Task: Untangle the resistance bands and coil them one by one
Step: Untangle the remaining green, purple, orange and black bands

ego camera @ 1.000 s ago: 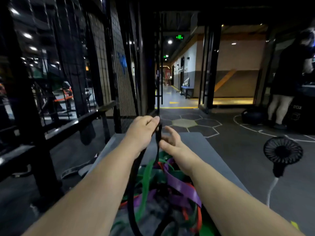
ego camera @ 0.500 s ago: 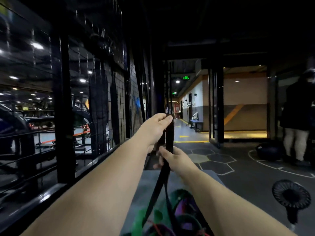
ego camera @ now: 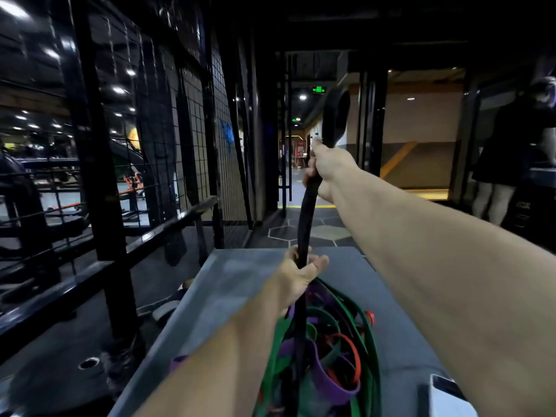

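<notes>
A black resistance band (ego camera: 307,218) runs taut from a tangled pile of green, purple and red bands (ego camera: 328,347) up into the air. My right hand (ego camera: 329,168) grips it high up at arm's length, and the band's looped end (ego camera: 337,115) sticks up above the fist. Lower down, my left hand (ego camera: 301,273) holds the same band just above the pile, with thumb and fingers curled round it. The pile lies on a grey mat (ego camera: 240,284), and the black band's lower part disappears into the tangle.
A black mesh fence with a rail (ego camera: 168,227) runs along the left. A weight plate (ego camera: 87,362) lies on the floor at lower left. A person (ego camera: 517,158) stands at the far right. A white object (ego camera: 445,392) sits at the mat's near right corner.
My right hand has gone from below the left hand to high up and forward, drawing the black band out of the pile. My left hand has dropped to just above the pile.
</notes>
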The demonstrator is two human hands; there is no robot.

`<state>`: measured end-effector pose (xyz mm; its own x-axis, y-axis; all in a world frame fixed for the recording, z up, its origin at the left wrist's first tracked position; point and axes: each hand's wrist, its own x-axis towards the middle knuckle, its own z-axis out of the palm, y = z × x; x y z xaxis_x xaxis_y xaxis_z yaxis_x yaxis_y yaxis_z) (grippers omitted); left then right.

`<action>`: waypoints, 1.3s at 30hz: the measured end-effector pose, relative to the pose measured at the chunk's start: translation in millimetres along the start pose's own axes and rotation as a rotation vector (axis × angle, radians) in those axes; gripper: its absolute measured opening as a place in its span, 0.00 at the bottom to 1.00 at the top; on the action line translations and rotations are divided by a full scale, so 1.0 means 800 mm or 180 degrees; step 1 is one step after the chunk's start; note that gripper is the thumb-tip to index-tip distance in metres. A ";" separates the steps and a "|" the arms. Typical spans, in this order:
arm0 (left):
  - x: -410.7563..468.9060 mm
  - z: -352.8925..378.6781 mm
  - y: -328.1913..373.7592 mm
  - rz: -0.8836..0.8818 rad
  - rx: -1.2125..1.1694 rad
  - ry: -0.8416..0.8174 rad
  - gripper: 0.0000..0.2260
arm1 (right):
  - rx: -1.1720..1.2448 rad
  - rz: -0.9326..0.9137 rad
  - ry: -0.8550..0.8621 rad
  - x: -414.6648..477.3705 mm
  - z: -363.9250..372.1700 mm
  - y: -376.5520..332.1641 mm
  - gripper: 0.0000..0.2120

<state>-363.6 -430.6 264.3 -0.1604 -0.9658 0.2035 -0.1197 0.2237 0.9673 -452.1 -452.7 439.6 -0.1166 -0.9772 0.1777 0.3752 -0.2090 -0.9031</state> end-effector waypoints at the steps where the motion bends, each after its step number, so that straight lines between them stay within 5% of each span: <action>1: -0.002 0.005 -0.011 -0.0019 -0.0017 0.0019 0.08 | -0.0049 0.0002 0.0040 0.000 0.000 -0.002 0.08; 9: -0.013 -0.021 -0.054 -0.0251 0.0428 -0.0276 0.07 | -0.1616 -0.0286 0.0510 0.030 -0.053 0.001 0.09; 11: -0.010 -0.032 -0.056 -0.0161 0.0293 -0.0141 0.10 | -0.3986 -0.0520 0.0574 0.028 -0.067 0.019 0.13; 12: -0.006 -0.036 -0.054 -0.0150 0.0116 -0.0006 0.13 | -0.4549 -0.0654 0.0488 0.034 -0.077 0.027 0.13; 15: 0.010 -0.046 -0.039 -0.0216 -0.0244 0.0475 0.20 | -0.3446 -0.0072 0.0652 0.040 -0.096 0.050 0.15; 18: 0.027 -0.052 -0.023 -0.0230 -0.0433 0.0693 0.21 | -0.3896 -0.0026 0.0253 0.033 -0.103 0.071 0.11; 20: 0.035 -0.052 -0.012 -0.0321 -0.0609 0.0766 0.22 | -0.3011 0.0456 0.0272 0.032 -0.098 0.076 0.10; 23: 0.047 -0.052 0.003 -0.0453 -0.0741 0.1013 0.23 | -0.3247 0.0311 -0.0043 0.036 -0.103 0.098 0.14; 27: 0.065 -0.053 0.035 -0.0485 -0.0757 0.1241 0.26 | -0.2139 0.0678 -0.0579 0.014 -0.092 0.115 0.09; 31: 0.080 -0.050 0.090 -0.0207 -0.0642 0.1034 0.18 | -0.1714 0.0512 -0.1479 0.007 -0.079 0.129 0.28; 35: 0.088 -0.040 0.161 0.0096 -0.0588 0.0487 0.12 | -0.1456 -0.0073 -0.0995 0.015 -0.059 0.121 0.38; 39: 0.093 -0.036 0.192 0.0442 -0.0139 0.0104 0.05 | -0.1642 -0.0294 -0.0678 0.033 -0.051 0.101 0.23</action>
<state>-365.5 -471.7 432.7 -0.1403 -0.9299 0.3401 -0.0556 0.3503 0.9350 -462.3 -494.0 355.7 0.0805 -0.9531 0.2917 -0.1320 -0.3002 -0.9447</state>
